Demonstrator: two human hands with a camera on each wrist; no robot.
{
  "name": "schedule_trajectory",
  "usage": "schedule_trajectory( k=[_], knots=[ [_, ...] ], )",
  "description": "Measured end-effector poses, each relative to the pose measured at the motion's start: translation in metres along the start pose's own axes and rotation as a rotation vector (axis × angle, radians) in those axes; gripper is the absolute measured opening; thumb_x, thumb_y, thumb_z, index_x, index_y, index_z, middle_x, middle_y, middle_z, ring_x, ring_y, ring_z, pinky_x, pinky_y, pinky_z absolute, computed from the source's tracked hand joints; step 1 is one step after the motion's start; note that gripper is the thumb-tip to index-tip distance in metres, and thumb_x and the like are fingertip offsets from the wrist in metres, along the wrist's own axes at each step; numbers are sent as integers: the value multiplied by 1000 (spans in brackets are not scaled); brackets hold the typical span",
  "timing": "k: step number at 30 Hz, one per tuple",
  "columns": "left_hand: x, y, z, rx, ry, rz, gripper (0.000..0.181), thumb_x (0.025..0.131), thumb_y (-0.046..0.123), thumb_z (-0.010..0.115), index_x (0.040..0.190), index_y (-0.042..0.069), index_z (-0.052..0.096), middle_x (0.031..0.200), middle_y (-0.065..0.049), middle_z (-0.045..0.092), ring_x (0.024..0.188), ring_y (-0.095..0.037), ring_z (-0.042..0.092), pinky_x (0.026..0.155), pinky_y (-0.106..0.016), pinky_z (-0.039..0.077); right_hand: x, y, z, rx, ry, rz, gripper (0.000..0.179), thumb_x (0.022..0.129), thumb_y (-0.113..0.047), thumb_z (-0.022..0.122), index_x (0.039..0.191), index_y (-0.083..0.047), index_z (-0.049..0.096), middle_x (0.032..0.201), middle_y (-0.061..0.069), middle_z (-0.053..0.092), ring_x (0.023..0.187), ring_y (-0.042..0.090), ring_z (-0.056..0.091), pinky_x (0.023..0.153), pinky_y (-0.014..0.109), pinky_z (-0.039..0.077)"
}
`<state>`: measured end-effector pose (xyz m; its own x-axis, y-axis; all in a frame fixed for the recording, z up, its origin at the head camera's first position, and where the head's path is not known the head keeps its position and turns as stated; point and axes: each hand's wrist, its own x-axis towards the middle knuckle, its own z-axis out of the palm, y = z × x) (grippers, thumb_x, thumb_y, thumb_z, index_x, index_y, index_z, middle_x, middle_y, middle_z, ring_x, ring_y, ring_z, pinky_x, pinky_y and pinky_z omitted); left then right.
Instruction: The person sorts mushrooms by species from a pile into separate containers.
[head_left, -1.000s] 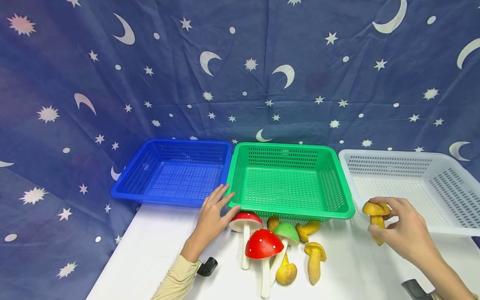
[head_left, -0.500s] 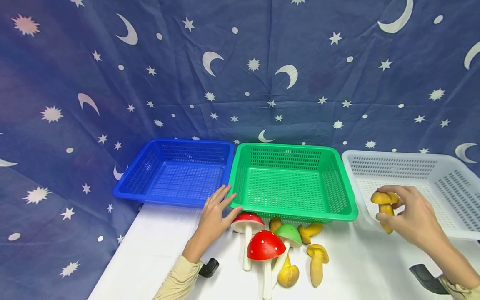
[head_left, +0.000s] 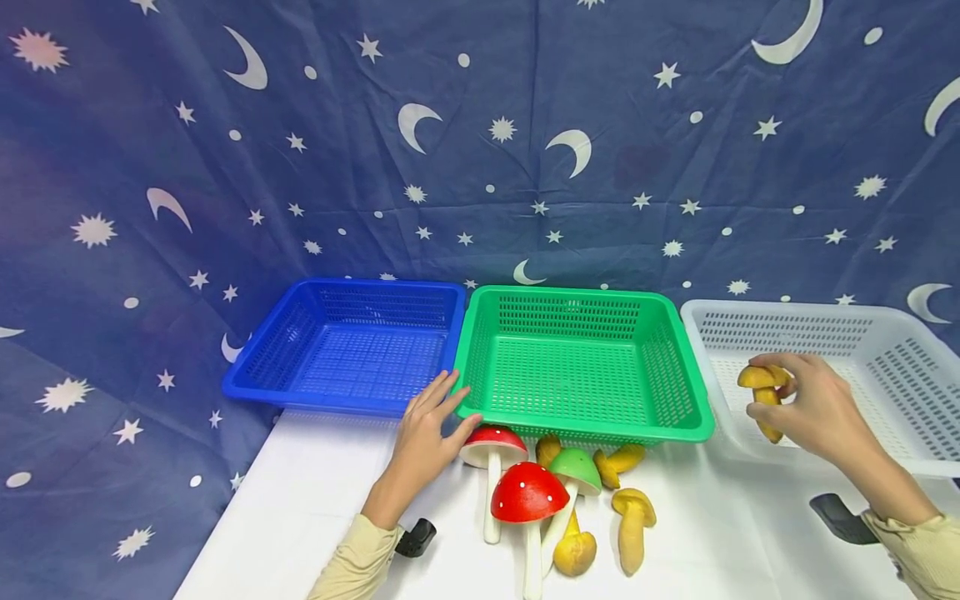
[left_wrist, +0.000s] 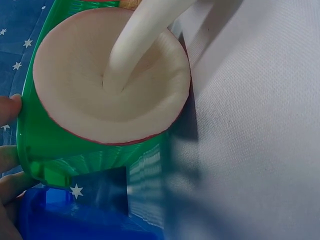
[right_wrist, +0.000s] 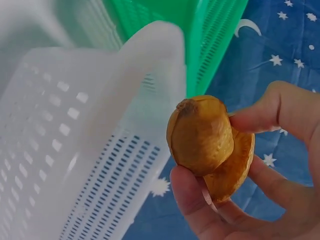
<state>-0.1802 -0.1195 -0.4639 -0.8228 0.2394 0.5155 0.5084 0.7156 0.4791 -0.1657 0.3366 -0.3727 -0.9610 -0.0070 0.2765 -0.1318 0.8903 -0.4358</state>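
Observation:
My right hand (head_left: 813,408) pinches a yellow-brown toy mushroom (head_left: 757,377) between thumb and fingers, cap up, over the front left part of the white basket (head_left: 795,309). The right wrist view shows the mushroom's blunt stem end (right_wrist: 200,135) facing the camera, beside the basket wall. At the front left corner of the green basket (head_left: 592,430), my left hand (head_left: 420,437) lies with fingers spread and fairly straight along the rim. Close to its thumb stands a red-capped mushroom (head_left: 492,442); its pale underside (left_wrist: 65,75) fills much of the left wrist view.
A blue basket (head_left: 360,287) stands left of the green one. In front of the green basket lie another red-capped mushroom (head_left: 528,493), a green-capped one (head_left: 576,468) and several yellow-brown ones, including one lying apart (head_left: 632,533). A star-patterned blue cloth (head_left: 480,150) hangs behind.
My right hand has carried the yellow-brown mushroom forward, from the white basket's front left corner to over its inside. The left hand keeps its place on the green rim.

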Motion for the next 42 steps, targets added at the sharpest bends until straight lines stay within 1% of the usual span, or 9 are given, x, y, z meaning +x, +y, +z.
schedule_trajectory(
  k=[3,10,18,21,26,31,38,42],
  knots=[
    [0,1,-1,5,3,0,46,87,33,68,123,5,63,141,-10,48,135,-26,35,104,-59,28,6,4,4,3,-23,5,50,64,-5,77,110,3,60,95,23,50,78,31,46,54,33,33],
    [0,2,-2,30,14,22,48,87,33,68,125,5,62,140,-11,48,135,-27,37,103,-59,29,17,18,13,17,-77,-15,48,65,-4,77,108,6,60,92,23,54,70,28,51,53,30,36],
    [1,0,-1,46,9,31,48,88,33,66,127,5,61,140,-11,48,135,-26,36,104,-56,30,23,32,26,23,-182,34,49,66,-6,75,109,11,58,91,26,52,72,31,51,50,31,42],
    [1,-1,-1,46,7,26,48,88,33,66,127,5,61,141,-11,48,135,-26,36,104,-56,30,25,36,30,23,-229,48,50,67,-8,75,111,10,57,92,26,54,75,32,51,52,31,42],
    [0,-1,0,44,11,26,48,88,33,66,127,5,61,141,-11,48,135,-26,36,104,-56,29,30,43,37,3,-285,67,51,67,-8,75,111,11,58,90,25,58,80,36,51,56,34,44],
    [0,-1,1,46,24,46,48,87,33,67,126,5,61,140,-12,48,135,-27,37,104,-56,29,34,52,44,-8,-338,66,50,66,-5,73,111,12,57,89,25,58,79,37,52,58,39,47],
    [-1,0,2,49,25,52,48,87,33,67,125,4,62,140,-13,47,134,-28,37,104,-56,29,36,58,53,-19,-388,70,52,63,-2,72,111,11,57,102,37,54,85,44,53,63,44,47],
    [-1,-1,3,47,30,58,48,87,32,67,125,3,62,140,-14,48,134,-29,37,104,-56,29,36,60,56,-24,-419,93,56,61,-2,72,113,11,56,108,40,50,86,45,52,64,44,47]
  ],
)
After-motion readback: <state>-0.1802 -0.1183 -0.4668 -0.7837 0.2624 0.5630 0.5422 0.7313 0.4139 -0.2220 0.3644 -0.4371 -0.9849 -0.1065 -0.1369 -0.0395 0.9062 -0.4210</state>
